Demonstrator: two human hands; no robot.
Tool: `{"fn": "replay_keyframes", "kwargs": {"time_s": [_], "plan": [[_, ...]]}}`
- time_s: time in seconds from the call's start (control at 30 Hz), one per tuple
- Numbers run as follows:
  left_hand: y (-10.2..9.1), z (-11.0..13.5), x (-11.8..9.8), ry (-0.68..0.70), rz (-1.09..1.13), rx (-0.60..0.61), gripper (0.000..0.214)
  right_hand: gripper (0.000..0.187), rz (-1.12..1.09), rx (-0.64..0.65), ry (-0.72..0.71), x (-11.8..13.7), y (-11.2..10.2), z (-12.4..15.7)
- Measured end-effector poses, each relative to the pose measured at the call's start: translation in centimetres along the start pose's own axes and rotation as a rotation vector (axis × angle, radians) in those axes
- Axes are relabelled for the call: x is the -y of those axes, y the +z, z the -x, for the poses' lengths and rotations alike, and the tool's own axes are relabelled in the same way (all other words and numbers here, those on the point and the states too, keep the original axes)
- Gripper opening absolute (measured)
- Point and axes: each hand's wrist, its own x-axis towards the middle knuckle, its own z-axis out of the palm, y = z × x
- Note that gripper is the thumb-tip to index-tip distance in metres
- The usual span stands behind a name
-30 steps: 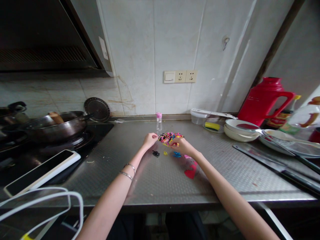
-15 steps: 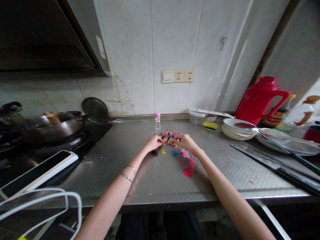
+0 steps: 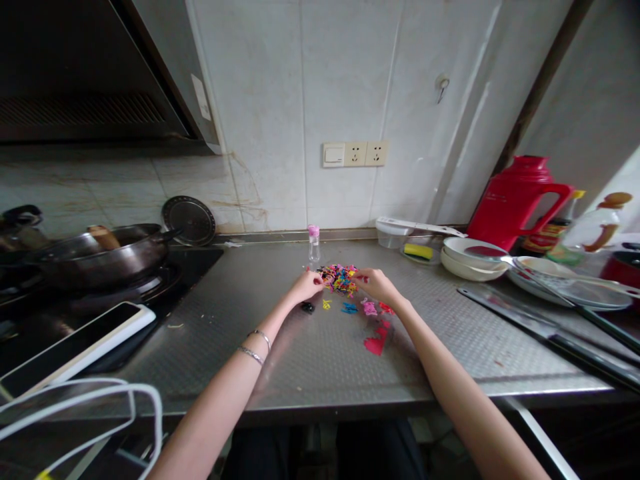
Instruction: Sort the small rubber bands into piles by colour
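Note:
A pile of small multicoloured rubber bands (image 3: 340, 279) lies on the metal countertop. My left hand (image 3: 306, 287) is at the pile's left edge, fingers closed together; whatever they pinch is too small to make out. At the right edge, my right hand (image 3: 377, 287) also has its fingertips drawn together, and their content cannot be made out. In front of the pile lie little single-colour heaps: black bands (image 3: 307, 307), yellow bands (image 3: 327, 305), blue bands (image 3: 349, 308), pink bands (image 3: 369, 307) and red bands (image 3: 386, 308). A clear bottle with a pink cap (image 3: 314, 247) stands behind.
A red heart-patterned piece (image 3: 376, 341) lies near the front. To the right are a cleaver-like long blade (image 3: 505, 317), white bowls (image 3: 473, 267), a yellow sponge (image 3: 419, 251) and a red thermos (image 3: 517, 203). A pan (image 3: 107, 257) and a white-edged device (image 3: 75, 343) are left.
My right hand has shifted slightly and turned at the pile's right edge, uncovering more of the red bands. My left hand stays almost in place. The view has moved a little.

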Motion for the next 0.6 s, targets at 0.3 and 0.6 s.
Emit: {"fn": "replay_keyframes", "kwargs": {"time_s": [0.3,0.6], "plan": [[-1.5,0.1,-2.3,-0.004,0.153,0.206,0.016,0.027,0.031,-0.013,0.059,-1.5,0.6,0.0],[-3.0,0.5,-2.4,-0.118,0.224,0.538,0.025,0.027,0.036,-0.017,0.055,-2.5,1.1,-0.1]]}}
